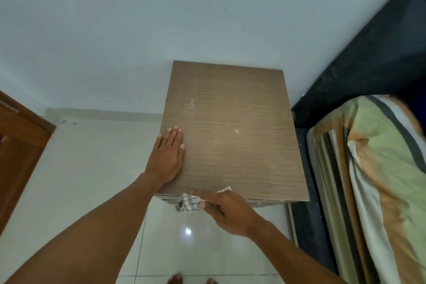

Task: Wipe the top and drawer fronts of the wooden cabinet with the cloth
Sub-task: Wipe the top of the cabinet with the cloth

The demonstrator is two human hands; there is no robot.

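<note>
The wooden cabinet [232, 127] stands against the pale wall, seen from above, its brown grained top bare. My left hand [167, 157] lies flat on the top near its left edge, fingers together and pointing away from me, holding nothing. My right hand [227, 211] is shut on a white checked cloth [186, 202] at the front edge of the top, with the cloth bunched over the edge and onto the uppermost drawer front. The drawer fronts are almost wholly hidden below the top; only thin strips show under the front edge.
A bed with a striped green, orange and white cover [380, 180] sits close on the right, on a dark frame [306, 226]. A brown wooden door [16, 159] is at the left. Glossy white floor tiles [92, 180] surround the cabinet. My toes [175, 280] show at the bottom.
</note>
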